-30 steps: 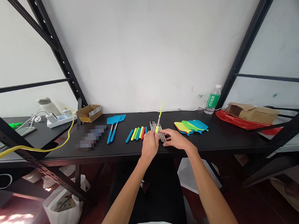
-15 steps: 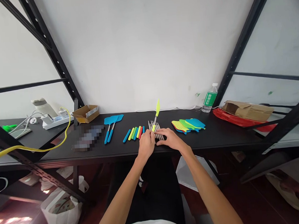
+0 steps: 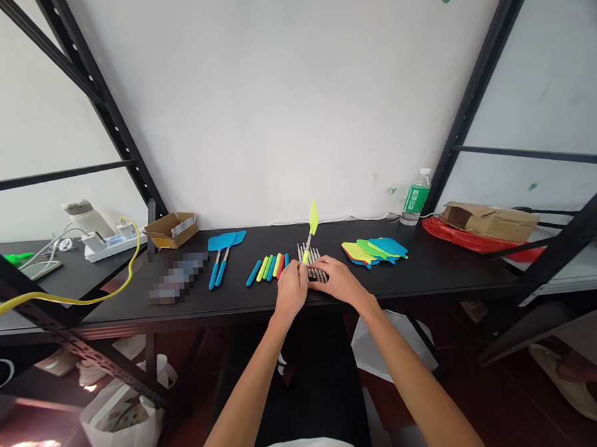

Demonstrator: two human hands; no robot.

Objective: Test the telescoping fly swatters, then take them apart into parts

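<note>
A yellow-green silicone spatula (image 3: 313, 217) points head up and away from me, its metal shaft running down into a handle of like colour. My left hand (image 3: 292, 289) is closed round the lower handle. From the other side my right hand (image 3: 342, 279) comes in with curled fingers, its fingertips meeting the handle beside my left fingers; the handle's end is hidden. Under and behind the hands lie several metal rods (image 3: 317, 254). Just left is a row of blue, yellow-green and red handles (image 3: 264, 268). Loose spatula heads (image 3: 378, 249) are piled on the right.
Two blue spatulas (image 3: 224, 256) lie left of the handles, near an open cardboard box (image 3: 172, 230). A water bottle (image 3: 416, 198) stands at the back right, beside brown cardboard (image 3: 489, 223) on red plastic. A yellow cable (image 3: 97, 297) crosses the left side.
My right hand has shifted slightly, and the spatula stands a little more upright. Both hands remain close together at the handle. The view has moved a little.
</note>
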